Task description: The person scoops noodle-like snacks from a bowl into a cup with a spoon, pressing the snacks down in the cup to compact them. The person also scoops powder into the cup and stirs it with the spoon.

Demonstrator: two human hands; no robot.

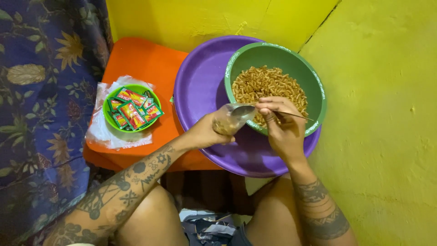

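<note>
Small clear plastic bag (226,122), partly filled with fried snack, sat clamped in my left hand (205,133), mouth tilted up-right toward the spoon (246,110). My right hand (282,127) pinched the spoon's handle, bowl at the bag's opening, long axis running left-right over the near rim of the green bowl (314,75). Both hands hung close together, right nearer the snack pile (268,84). The green bowl rested inside a purple basin (200,82). Left on the orange table (145,64): a small green bowl (109,119) of red sachets (132,114), well apart. Nothing blocked the way.
</note>
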